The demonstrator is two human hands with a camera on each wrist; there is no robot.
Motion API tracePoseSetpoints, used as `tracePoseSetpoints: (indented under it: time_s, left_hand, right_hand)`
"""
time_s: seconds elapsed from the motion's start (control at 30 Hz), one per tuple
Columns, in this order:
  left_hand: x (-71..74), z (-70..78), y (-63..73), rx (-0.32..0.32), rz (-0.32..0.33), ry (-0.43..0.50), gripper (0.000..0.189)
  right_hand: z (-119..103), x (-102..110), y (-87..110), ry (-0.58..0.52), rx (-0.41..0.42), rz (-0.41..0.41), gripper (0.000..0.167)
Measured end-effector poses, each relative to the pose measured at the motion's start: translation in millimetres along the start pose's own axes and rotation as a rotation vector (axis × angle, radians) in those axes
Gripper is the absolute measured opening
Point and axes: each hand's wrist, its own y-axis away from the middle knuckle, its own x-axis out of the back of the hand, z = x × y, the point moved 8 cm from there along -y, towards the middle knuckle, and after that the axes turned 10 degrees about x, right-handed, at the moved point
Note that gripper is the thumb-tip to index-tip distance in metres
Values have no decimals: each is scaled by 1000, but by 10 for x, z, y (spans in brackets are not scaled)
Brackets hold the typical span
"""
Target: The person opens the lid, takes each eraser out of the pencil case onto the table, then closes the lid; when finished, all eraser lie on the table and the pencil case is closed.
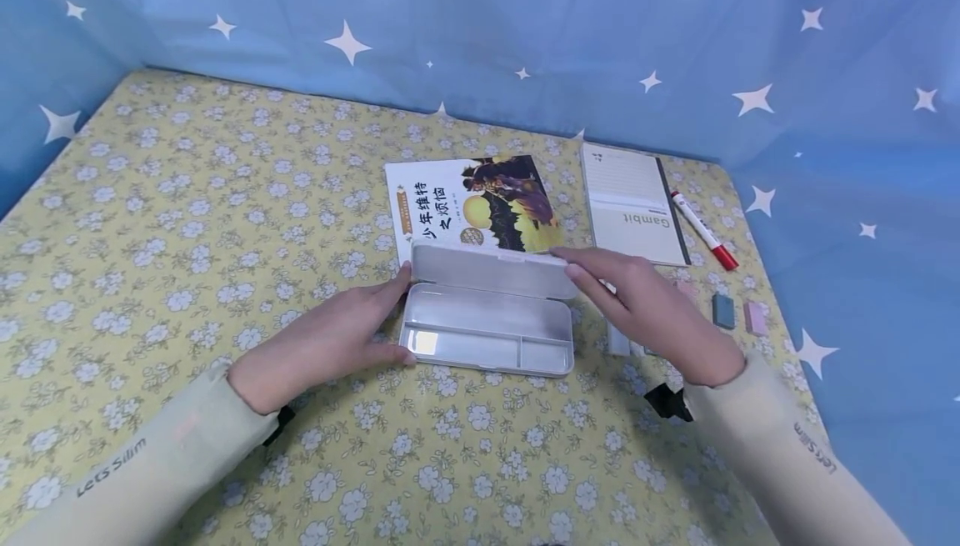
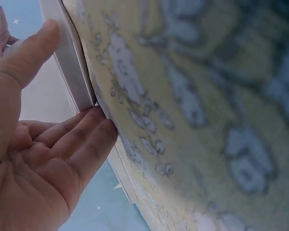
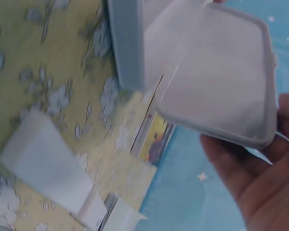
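Observation:
A whitish translucent pencil case point(image 1: 480, 363) lies with its lid point(image 1: 491, 271) raised at the back; its tray has several compartments with nothing in them. My left hand point(image 1: 330, 342) holds the case's left end, thumb at the near corner and fingers toward the hinge side. In the left wrist view, the fingertips point(image 2: 106, 126) touch the case near the tablecloth. At the lid's right end, my right hand point(image 1: 645, 304) grips the edge between thumb and fingers; in the right wrist view the fingers point(image 3: 231, 166) are partly behind the lid point(image 3: 216, 77).
Behind the case lies a book point(image 1: 465, 204) with an illustrated cover. Farther right are a notebook point(image 1: 633, 204) and a red-capped marker point(image 1: 705, 231). A teal eraser point(image 1: 723, 311) and a pink eraser point(image 1: 755, 318) sit beyond my right hand, which partly covers a white piece point(image 1: 618, 341).

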Motion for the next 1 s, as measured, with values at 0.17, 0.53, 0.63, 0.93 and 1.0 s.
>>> tracePoseSetpoints:
  time_s: [0.17, 0.53, 0.63, 0.93, 1.0]
  left_hand:
    - [-4, -18, -21, 27, -7, -3, 119]
    - [-29, -15, -33, 28, -58, 18, 110]
    - [-33, -11, -30, 29, -70, 1, 113]
    - [11, -31, -23, 24, -90, -19, 107]
    - [22, -8, -33, -1, -84, -22, 104]
  right_hand:
    - [-26, -171, 27, -114, -24, -139, 45]
    - [-43, -414, 50, 0, 36, -264, 77]
    - [-66, -442, 50, 115, 28, -237, 88]
    - [-145, -515, 65, 228, 0, -220, 101]
    - [-144, -514, 78, 231, -2, -216, 101]
